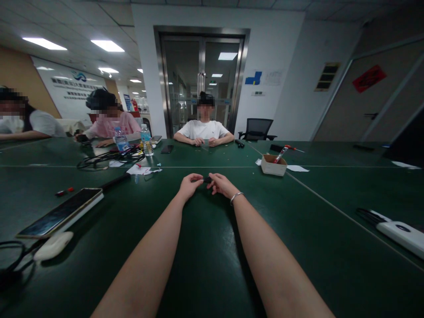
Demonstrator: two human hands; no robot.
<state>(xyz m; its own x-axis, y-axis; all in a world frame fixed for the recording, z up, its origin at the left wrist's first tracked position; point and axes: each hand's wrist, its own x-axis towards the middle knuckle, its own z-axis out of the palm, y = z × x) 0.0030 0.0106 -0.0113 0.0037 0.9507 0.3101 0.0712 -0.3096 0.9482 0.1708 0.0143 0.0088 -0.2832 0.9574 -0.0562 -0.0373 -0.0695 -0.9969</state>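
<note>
Both my hands meet over the middle of the green table [205, 238], pinching one small black object [207, 179] between them. Its kind is too small to make out. My left hand [191, 184] grips its left end with thumb and fingertips. On the right end, my right hand [222, 184] closes with thumb and forefinger, the other fingers curled below. A silver bracelet [236, 197] circles my right wrist.
At left lie a phone [62, 212], a white rounded case [53, 246] and tangled black cables [109, 158] near water bottles [146, 140]. A small open box [273, 166] stands at right, beyond a white device [402, 234]. Several people sit around the table.
</note>
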